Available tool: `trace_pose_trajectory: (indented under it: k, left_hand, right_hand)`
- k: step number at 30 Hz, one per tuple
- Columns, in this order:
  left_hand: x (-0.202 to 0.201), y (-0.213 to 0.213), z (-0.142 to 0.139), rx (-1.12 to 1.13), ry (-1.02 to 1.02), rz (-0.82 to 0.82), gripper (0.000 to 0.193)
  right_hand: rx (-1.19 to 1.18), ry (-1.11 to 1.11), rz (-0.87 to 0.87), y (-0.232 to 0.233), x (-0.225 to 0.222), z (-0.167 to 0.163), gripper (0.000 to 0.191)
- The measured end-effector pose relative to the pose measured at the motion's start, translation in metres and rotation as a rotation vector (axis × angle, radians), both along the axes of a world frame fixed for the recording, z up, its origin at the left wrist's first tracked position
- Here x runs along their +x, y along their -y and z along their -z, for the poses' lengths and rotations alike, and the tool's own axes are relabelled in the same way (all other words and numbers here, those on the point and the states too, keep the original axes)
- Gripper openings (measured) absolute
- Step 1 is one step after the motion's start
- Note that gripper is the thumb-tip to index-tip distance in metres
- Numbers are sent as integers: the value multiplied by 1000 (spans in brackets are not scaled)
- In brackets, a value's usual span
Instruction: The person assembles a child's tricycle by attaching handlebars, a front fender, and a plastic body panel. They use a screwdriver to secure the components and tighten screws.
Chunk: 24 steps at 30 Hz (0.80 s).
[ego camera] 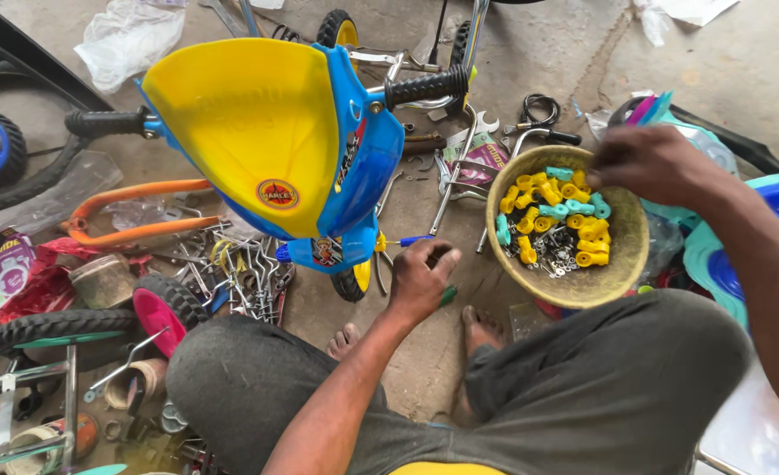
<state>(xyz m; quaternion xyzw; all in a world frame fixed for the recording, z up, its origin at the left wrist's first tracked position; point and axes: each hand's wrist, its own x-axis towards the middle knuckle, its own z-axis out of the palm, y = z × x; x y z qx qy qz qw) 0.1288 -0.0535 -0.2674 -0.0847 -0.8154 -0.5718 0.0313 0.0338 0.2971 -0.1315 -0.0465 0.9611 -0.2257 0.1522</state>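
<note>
Here the left hand (pixel 420 280) is closed around a green-handled screwdriver (pixel 447 295) (stiff, light, best gripped by the handle) just over the floor. The right hand (pixel 649 163) pinches with narrowed fingers at the far rim of one woven basket (pixel 622 255), which holds roughly twenty small yellow and teal plastic caps (pixel 555 211).

That shell (pixel 258 132) in front of you is glossy plastic, yellow and blue, smooth all over. Handlebar grips (pixel 425 86) look like ribbed matt rubber. Your bowl (pixel 622 264) is dull and rough, holding shiny plastic caps (pixel 552 211) plus small metal washers (pixel 558 259). Floor (pixel 530 53) is rough concrete.
</note>
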Motion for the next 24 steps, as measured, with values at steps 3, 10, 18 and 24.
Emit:
trace_pose_trajectory:
  k: [3, 10, 18, 24]
  left_hand:
    - [0, -2, -7, 197, 259, -36, 29]
    - [0, 20, 3, 461, 158, -251, 29]
    - [6, 39, 12, 415, 316, -378, 26]
    - [4, 48, 0, 98, -69, -388, 22]
  right_hand:
    - [-49, 19, -83, 81, 1, -21, 24]
    - [-1107, 155, 128, 236, 34, 96, 22]
    - [-1450, 236, 308, 253, 51, 159, 18]
    - [-1472, 267, 218, 266, 35, 167, 17]
